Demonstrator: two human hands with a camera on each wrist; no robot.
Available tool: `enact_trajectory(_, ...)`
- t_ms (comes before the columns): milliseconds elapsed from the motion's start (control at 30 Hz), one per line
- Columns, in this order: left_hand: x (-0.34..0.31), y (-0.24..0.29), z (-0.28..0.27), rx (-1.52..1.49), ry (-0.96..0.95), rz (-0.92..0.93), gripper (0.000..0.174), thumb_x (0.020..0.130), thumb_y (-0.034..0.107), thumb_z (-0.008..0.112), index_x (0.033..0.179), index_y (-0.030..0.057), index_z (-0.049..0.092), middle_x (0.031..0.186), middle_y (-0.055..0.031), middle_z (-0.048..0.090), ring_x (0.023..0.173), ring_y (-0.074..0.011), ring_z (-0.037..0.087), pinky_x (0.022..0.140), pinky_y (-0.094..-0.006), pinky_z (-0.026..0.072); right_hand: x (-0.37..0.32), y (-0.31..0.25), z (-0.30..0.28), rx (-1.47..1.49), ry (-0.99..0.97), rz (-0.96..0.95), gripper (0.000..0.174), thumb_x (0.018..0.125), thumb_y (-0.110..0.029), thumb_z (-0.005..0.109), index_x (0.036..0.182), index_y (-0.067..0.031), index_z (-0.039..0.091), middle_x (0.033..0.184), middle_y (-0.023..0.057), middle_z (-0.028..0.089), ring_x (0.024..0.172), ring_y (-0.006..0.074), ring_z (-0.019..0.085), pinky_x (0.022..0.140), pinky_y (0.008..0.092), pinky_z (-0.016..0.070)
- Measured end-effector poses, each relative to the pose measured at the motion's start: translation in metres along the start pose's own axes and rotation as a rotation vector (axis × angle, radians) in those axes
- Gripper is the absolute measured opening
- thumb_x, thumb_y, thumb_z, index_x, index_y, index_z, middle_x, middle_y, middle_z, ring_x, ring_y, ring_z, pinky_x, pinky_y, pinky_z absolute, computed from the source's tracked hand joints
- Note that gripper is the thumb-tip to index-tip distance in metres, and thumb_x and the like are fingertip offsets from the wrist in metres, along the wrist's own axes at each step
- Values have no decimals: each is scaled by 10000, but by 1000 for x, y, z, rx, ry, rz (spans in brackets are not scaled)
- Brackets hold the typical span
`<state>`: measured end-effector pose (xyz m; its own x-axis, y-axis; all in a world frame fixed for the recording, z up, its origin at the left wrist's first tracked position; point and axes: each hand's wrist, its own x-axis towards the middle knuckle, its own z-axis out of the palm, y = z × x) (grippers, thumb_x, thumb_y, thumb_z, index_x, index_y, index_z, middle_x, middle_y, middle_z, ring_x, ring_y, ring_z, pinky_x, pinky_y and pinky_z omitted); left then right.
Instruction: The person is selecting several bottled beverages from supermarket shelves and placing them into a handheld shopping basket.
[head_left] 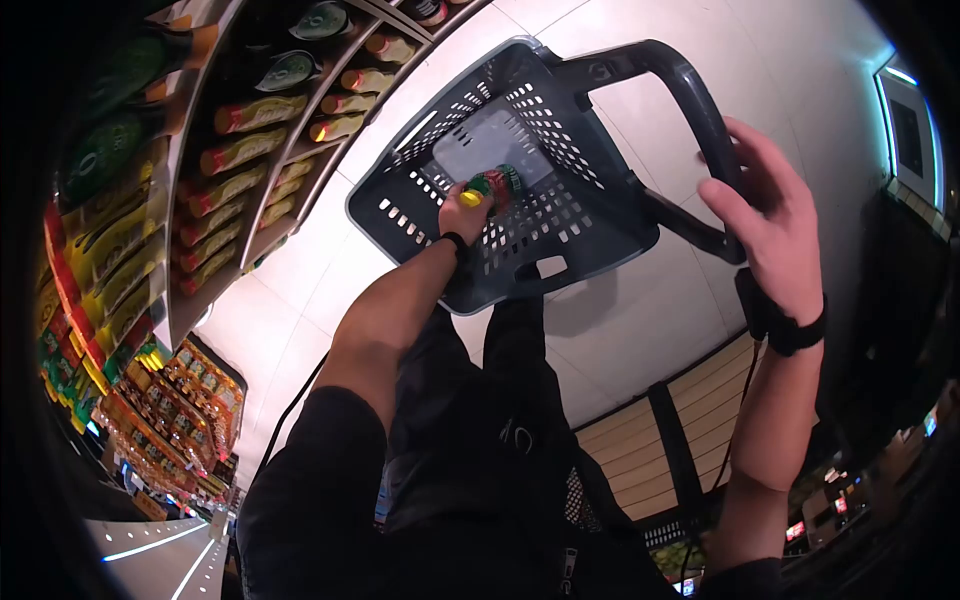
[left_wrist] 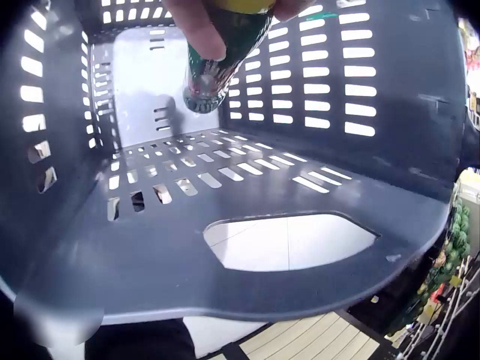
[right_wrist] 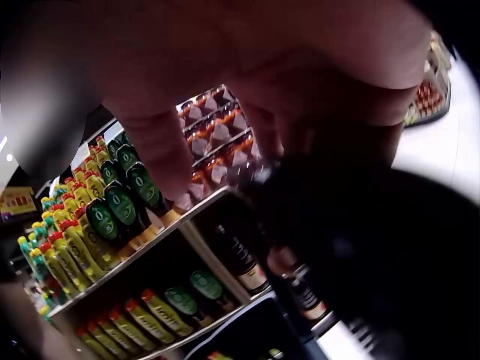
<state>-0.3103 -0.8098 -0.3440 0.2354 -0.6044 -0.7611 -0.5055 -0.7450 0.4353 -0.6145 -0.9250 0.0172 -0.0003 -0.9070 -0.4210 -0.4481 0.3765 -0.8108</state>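
My left hand (head_left: 465, 212) reaches into a dark grey plastic basket (head_left: 640, 215) and grips a bottle (head_left: 507, 184) by its upper end. The bottle has a yellow cap and a green and red body. In the left wrist view, the bottle (left_wrist: 225, 56) tilts with its base toward the slotted inside of the basket, while fingers (left_wrist: 196, 30) hold it near the top. At the right, my right hand (head_left: 775, 215) has its thumb and fingers around the black basket handle (head_left: 700, 100). Close up in the right wrist view, those fingers (right_wrist: 161, 154) show dark over the handle.
Shelves with rows of yellow bottles (head_left: 240, 155) and dark green-labelled bottles (head_left: 288, 70) stand on the left. Pale floor tiles (head_left: 640, 330) lie below the basket. Beige slatted boards (head_left: 630, 440) are at the lower right, and a lit panel (head_left: 910, 120) is at the far right.
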Motion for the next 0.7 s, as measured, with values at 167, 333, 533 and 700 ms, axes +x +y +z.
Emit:
enact_trajectory(167,53,-4,58,-71,8,-44,781,738,398,765,1379,26,519,1184,-211,671,1106,-308,658,966,-369,507,26,23,20,122,4,230,137,911,-117,712,982,-6,672,715,-73,531,607,7,425,537,190,306)
enact_trajectory(333,84,4,126,34,-1,83,797,753,381,743,1396,-7,475,1177,-228,667,1094,-343,653,947,-397,511,24,32,19,67,52,292,182,884,-108,742,996,8,658,844,-28,597,714,30,485,631,183,366)
enact_trajectory(533,102,1,213,-6,16,-80,860,747,398,731,1446,22,402,1230,-242,632,1139,-377,616,985,-424,481,23,45,16,43,117,346,274,804,-147,823,926,1,628,867,63,645,739,112,566,699,252,466)
enact_trajectory(700,111,5,239,11,-104,-93,905,780,417,739,1473,11,321,1232,-243,626,1146,-385,609,977,-444,478,25,60,14,24,156,298,332,785,-188,826,864,-3,561,761,45,575,610,86,489,571,235,374)
